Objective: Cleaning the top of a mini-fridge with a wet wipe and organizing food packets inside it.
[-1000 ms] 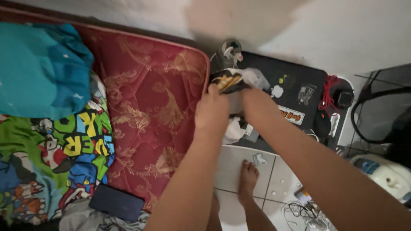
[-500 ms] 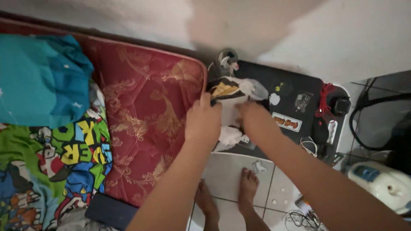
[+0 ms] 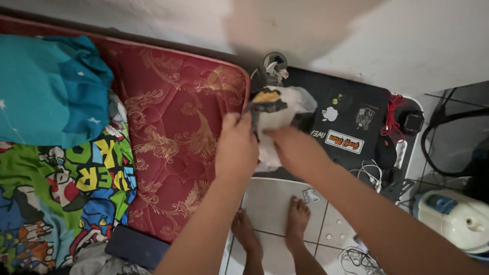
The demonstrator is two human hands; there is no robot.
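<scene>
My left hand (image 3: 236,147) grips the edge of a white plastic bag (image 3: 279,118) with a dark and yellow part at its top (image 3: 266,100). My right hand (image 3: 293,147) holds the same bag from the right side. Both hands are just past the corner of a red mattress with gold patterns (image 3: 178,137), above a black laptop lid with stickers (image 3: 346,117). What is inside the bag is hidden.
A teal cloth (image 3: 51,86) and a colourful cartoon blanket (image 3: 56,198) lie on the mattress at left. A dark phone (image 3: 137,247) sits at the mattress edge. My bare feet (image 3: 285,229) stand on white tiles. A white appliance (image 3: 453,219), cables (image 3: 372,175) and a red cord (image 3: 389,117) are at right.
Both hands have drawn back toward me with the bag, which now sits lifted and bunched between them. The view has shifted slightly.
</scene>
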